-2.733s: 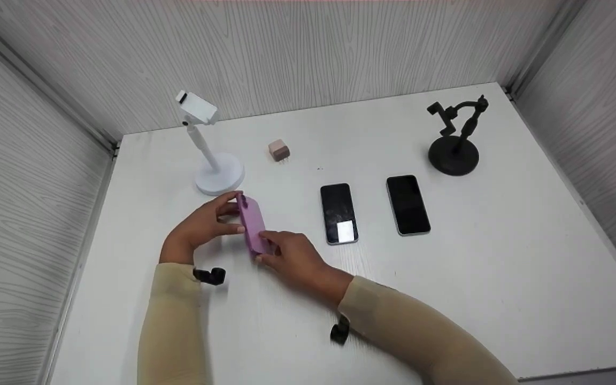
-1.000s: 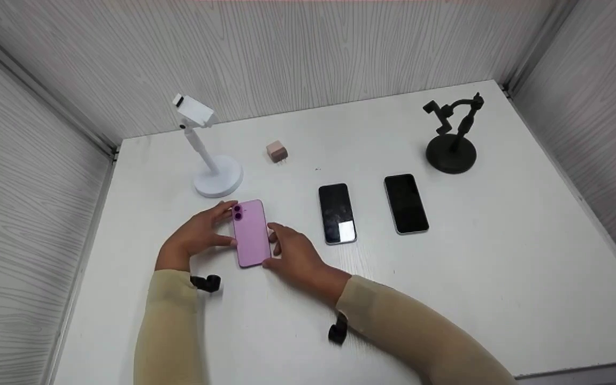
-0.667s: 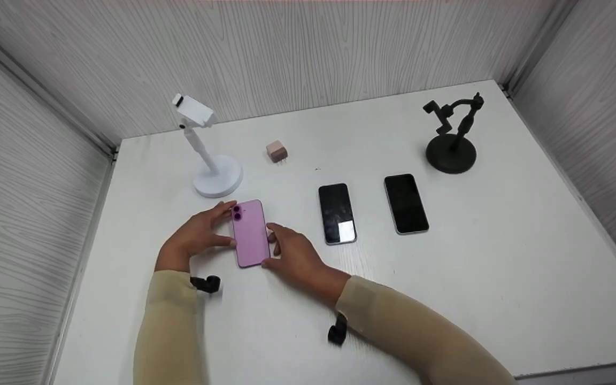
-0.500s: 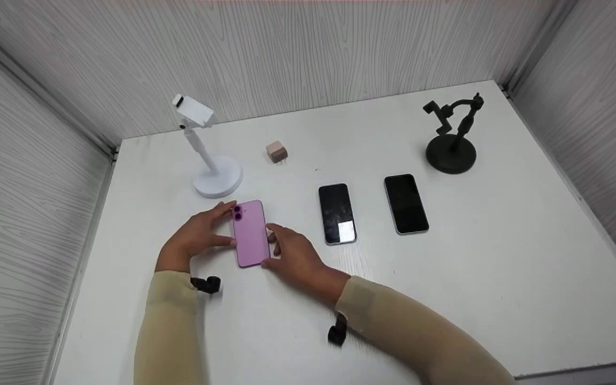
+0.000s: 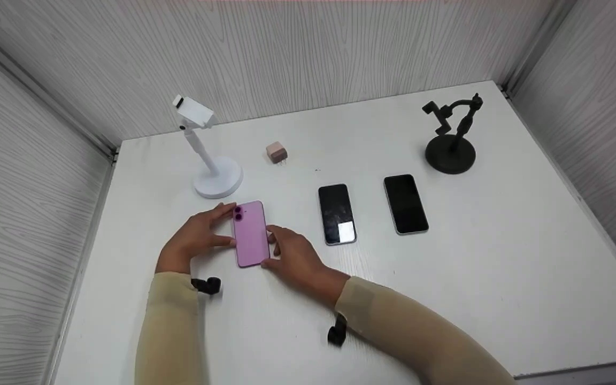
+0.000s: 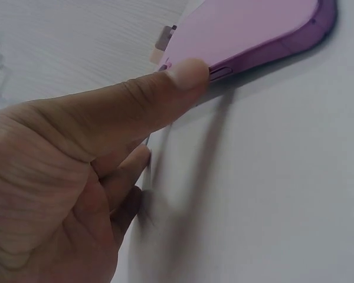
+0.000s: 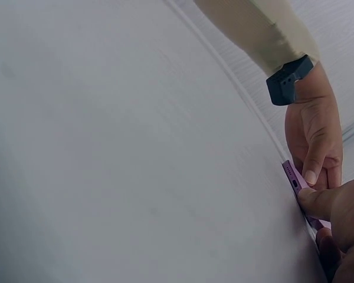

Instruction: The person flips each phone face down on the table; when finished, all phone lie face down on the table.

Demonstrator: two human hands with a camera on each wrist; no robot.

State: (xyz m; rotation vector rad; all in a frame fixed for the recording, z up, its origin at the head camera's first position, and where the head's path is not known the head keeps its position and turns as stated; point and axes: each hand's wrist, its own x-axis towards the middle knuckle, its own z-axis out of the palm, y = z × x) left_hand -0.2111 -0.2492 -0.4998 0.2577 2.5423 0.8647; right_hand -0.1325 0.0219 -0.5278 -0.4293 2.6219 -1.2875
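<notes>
A pink smartphone [image 5: 252, 235] lies back up on the white table in the head view, its two lenses at the upper left corner. My left hand [image 5: 190, 238] holds its left side, index finger at the top corner and thumb on the long edge. In the left wrist view that thumb [image 6: 186, 73] presses beside the side buttons of the pink smartphone [image 6: 242, 26]. My right hand [image 5: 302, 259] grips the lower right part, thumb at the bottom corner and fingers along the right edge. The bottom edge with the charging port of the smartphone [image 7: 290, 174] shows in the right wrist view.
Two black-screened phones, one nearer [image 5: 337, 214] and one farther right [image 5: 406, 204], lie face up right of my hands. A white phone stand [image 5: 218, 179] rises behind my left hand, a black stand [image 5: 451, 154] at the back right. A small pinkish charger [image 5: 276, 152] sits between them.
The pink smartphone, tilted up on its edge 2.7 seconds ago, has been laid down flat with its back facing up. Since about one second ago, both hands and the phone have barely moved.
</notes>
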